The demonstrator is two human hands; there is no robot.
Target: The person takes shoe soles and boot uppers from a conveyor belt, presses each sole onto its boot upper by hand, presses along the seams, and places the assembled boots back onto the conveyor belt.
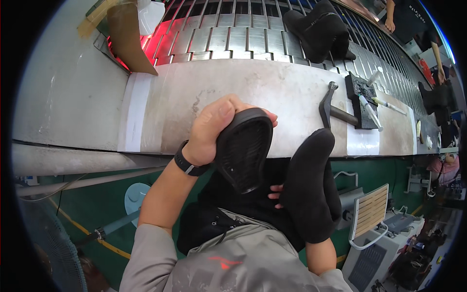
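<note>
At frame centre, the left hand (pixel 214 127) grips a black sole (pixel 243 148) while the right hand (pixel 277 194), mostly hidden, steadies a black boot upper (pixel 309 187); a loose hold could misalign them.

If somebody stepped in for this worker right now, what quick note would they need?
Left hand: grips a black shoe sole, tread side toward the camera, at the bench edge.
Right hand: mostly hidden, only fingertips show; it is inside or behind a black boot upper.
Hammer and a dark tray with white pens lie on the bench, to the right.
Sole and upper are apart, not joined yet.
</note>
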